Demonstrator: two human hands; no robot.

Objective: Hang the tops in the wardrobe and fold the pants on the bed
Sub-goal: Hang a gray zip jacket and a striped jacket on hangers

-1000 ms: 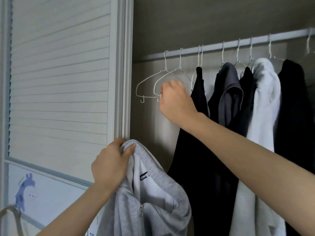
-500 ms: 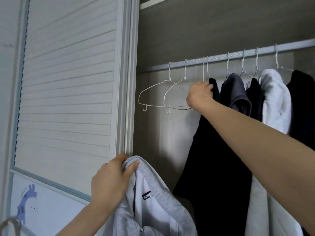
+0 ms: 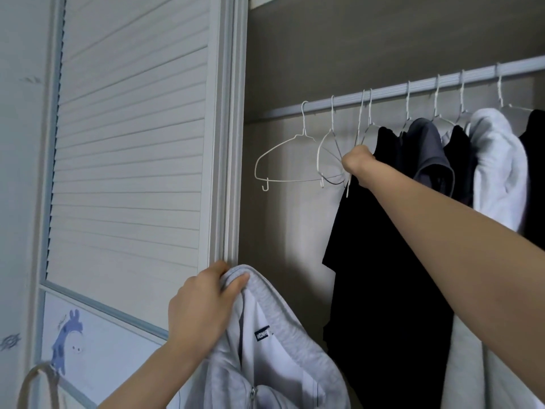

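- Wardrobe [image 3: 383, 48]: door [image 3: 132, 143] slid left, rail [image 3: 413, 91] exposed. View has tilted up over the last second, so the rail sits lower in frame now
- Tops already on the rail: black top [image 3: 383, 231], dark grey top [image 3: 427, 149], white top [image 3: 498, 160]. None have moved
- Hoodie [image 3: 265, 343], grey with a zip: low in front of the wardrobe opening, not on a hanger yet. Position unchanged
- Right arm has reached up and further right: a second ago the right hand [image 3: 358, 163] was at the lower bar of the empty hangers, now it is tight against the black top's shoulder
- Right fingers curled shut round wire at the third hanger [image 3: 361, 134]; a wire end pokes out below the fist. Can't tell for sure whether that hanger is bare or belongs to the black top
- Left hand [image 3: 203, 308]: fingers and thumb pinching the hoodie's collar, same grip as before
- Two bare hangers, first hanger [image 3: 283, 160] and second hanger [image 3: 330, 154], hang just left of the fist; the second has swung round and now shows nearly edge-on
- Read: hanger chosen, lift-off not yet done. Next is likely unhooking it and bringing it down to the collar
- Risk: neighbouring wires snagging on the way off
- Pants and bed not in view
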